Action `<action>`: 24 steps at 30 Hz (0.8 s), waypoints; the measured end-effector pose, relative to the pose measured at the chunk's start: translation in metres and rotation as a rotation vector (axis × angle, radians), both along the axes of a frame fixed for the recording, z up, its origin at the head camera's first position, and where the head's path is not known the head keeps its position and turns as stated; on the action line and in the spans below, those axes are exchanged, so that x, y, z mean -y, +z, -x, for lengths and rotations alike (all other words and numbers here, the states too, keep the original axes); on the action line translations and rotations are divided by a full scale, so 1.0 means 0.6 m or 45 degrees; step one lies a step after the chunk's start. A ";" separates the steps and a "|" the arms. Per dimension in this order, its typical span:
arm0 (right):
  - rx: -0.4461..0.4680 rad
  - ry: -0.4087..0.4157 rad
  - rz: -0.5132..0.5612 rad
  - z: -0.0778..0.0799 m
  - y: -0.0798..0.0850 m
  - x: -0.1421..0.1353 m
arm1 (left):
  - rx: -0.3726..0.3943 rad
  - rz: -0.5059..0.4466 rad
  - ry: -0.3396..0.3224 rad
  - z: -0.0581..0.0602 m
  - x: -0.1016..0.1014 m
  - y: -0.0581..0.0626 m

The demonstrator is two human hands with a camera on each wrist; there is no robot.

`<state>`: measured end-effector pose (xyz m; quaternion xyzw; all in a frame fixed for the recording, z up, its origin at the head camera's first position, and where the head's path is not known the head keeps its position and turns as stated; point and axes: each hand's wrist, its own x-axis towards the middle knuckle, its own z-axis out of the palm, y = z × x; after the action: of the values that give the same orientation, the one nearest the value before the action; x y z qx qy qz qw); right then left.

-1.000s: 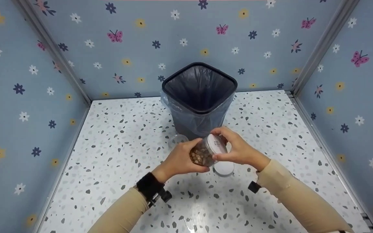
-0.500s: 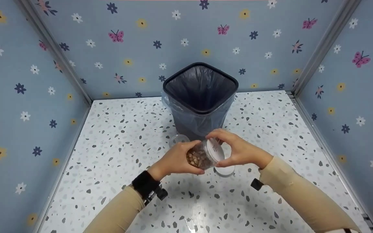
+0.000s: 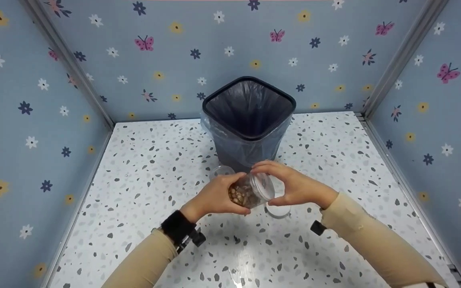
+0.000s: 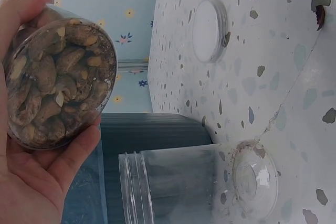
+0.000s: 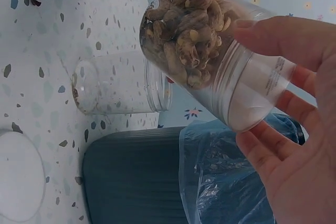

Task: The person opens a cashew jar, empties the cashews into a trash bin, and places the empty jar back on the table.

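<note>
My left hand [image 3: 216, 196] grips a clear jar [image 3: 241, 193] of brown nut-like pieces by its body, holding it tilted above the table. The jar's base, packed with pieces, faces the left wrist view. My right hand [image 3: 300, 185] holds the jar's lid [image 3: 263, 186] between thumb and fingers. A printed white label shows at that lidded end in the right wrist view. Below the hands lies a separate white lid [image 3: 278, 211]. Just beyond the left hand, an uncovered clear jar [image 4: 178, 182] stands upright, with a few crumbs at its base.
A dark trash bin [image 3: 230, 154] with a blue bag liner stands behind the hands, near the patterned back wall [image 3: 166, 52]. Printed side walls flank the speckled white table [image 3: 150, 160]. A small dark reddish scrap [image 4: 320, 17] lies on the tabletop.
The held jar has moved slightly left with both hands. Its lid has turned away from the head view, and the right fingers have shifted round its rim.
</note>
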<state>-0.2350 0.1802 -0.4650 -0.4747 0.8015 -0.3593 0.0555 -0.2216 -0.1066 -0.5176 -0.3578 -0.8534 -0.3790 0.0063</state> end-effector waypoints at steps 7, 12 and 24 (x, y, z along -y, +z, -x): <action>0.050 -0.090 0.046 -0.001 0.003 0.002 | -0.033 -0.029 0.051 0.000 -0.002 0.001; 0.080 -0.202 0.069 -0.001 0.006 0.006 | -0.094 -0.031 0.087 0.000 -0.005 0.000; 0.243 -0.419 -0.006 -0.006 0.004 0.018 | -0.256 0.002 0.115 -0.004 -0.011 -0.005</action>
<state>-0.2314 0.1694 -0.4625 -0.3010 0.8602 -0.4051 0.0729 -0.2192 -0.1000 -0.5208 -0.3552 -0.8640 -0.3399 0.1088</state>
